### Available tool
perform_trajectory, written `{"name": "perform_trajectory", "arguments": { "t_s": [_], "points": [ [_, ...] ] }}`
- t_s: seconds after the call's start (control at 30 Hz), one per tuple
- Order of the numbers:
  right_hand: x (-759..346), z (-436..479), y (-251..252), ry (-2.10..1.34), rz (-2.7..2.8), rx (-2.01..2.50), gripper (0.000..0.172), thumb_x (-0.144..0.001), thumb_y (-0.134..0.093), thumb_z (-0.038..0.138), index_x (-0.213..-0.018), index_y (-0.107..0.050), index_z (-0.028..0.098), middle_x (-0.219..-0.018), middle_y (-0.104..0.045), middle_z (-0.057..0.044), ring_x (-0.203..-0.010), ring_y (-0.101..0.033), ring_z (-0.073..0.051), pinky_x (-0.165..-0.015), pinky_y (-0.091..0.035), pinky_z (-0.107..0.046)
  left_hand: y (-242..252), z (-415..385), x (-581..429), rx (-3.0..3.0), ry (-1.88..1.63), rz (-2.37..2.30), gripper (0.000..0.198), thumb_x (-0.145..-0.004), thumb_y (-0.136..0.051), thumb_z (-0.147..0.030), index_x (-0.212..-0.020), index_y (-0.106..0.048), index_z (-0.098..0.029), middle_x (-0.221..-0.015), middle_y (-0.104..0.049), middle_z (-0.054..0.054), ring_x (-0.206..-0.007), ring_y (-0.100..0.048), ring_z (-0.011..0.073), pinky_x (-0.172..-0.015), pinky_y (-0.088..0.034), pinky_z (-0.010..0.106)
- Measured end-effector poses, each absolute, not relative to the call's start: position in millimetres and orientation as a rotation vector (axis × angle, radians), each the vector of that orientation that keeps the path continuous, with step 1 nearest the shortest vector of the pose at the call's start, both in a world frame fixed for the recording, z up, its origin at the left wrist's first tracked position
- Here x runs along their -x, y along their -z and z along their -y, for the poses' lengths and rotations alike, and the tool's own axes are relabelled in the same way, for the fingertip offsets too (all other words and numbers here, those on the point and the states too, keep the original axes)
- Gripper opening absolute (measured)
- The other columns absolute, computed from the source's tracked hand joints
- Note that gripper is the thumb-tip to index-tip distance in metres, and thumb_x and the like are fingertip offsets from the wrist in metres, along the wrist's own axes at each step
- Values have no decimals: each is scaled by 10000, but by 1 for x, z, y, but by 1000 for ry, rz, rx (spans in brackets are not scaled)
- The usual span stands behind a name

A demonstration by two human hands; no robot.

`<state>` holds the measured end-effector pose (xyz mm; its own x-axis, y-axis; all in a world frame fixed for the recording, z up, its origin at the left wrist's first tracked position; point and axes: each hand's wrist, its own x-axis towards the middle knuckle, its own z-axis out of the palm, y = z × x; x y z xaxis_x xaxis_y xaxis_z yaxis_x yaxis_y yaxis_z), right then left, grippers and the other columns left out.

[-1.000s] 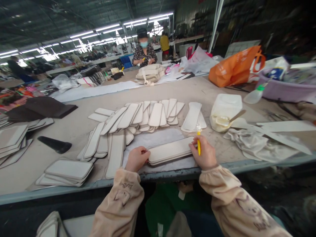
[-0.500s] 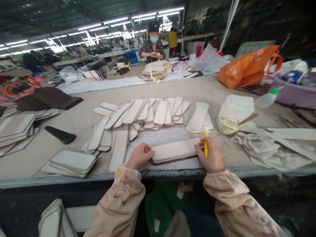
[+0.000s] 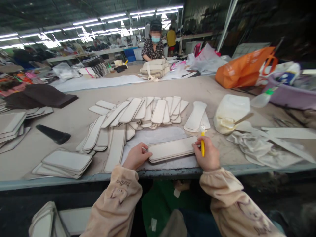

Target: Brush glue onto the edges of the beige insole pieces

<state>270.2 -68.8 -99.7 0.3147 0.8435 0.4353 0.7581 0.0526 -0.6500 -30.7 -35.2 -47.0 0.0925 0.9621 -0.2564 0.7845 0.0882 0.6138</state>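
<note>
The left hand (image 3: 135, 156) is closed on the left end of a neat stack of long off-white panels with rounded corners and darker edges (image 3: 171, 149), its thumb on the top piece. The right hand (image 3: 207, 153) pinches the other end while also holding a slim yellow-handled tool with a pale tip (image 3: 202, 146), tip up. The stack is at the near side of the beige worktop (image 3: 197, 90), over a greyish-white sheet (image 3: 170, 131).

With the right hand's fingers shared between tool and panels, a loosened pinch could let the layers slide out of line, or the tool could tip and mark the top face. The near edge is close, so a slip towards the body might drop pieces. The loosely overlapped heap of similar off-white panels (image 3: 158, 112) lies just beyond; a careless knock could probably spread it.

To the right, a translucent white plastic jug (image 3: 234, 107) has a mouth crusted with a pale substance, perhaps glue, and a flat brownish stick (image 3: 244, 118) rests there; its level cannot be told. A lilac plastic tub (image 3: 283, 97) holds a blue-and-white package (image 3: 287, 77) and other jumbled items. Near it, an orange carrier bag (image 3: 242, 70) lies slumped, contents mostly hidden.
</note>
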Motion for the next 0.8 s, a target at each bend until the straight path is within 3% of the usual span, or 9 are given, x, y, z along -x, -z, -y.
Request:
{"name": "perform_trajectory", "arguments": {
  "t_s": [0.53, 0.8],
  "points": [
    [-275, 67, 93, -179, 1268, 1700, 314, -791, -581, 310, -1065, -459, 218, -985, -622, -64, -877, -649, -219, -770, -530, -383, 55, 28, 35, -1716, -336, -1695, 396, -681, -603, -472, -972, -587, -205, -609, -621, -34, -593, -582, 185, -559, -356, 278],
    [-279, 64, 95, -184, 1272, 1687, 344, -748, -595, 269, -1055, -447, 219, -1007, -604, -66, -856, -646, -216, -780, -525, -396, 50, 29, 31, -1743, -278, -1702, 417, -708, -570, -490, -1008, -572, -200, -649, -637, -22, -614, -582, 190, -574, -360, 281]
  ]
}}
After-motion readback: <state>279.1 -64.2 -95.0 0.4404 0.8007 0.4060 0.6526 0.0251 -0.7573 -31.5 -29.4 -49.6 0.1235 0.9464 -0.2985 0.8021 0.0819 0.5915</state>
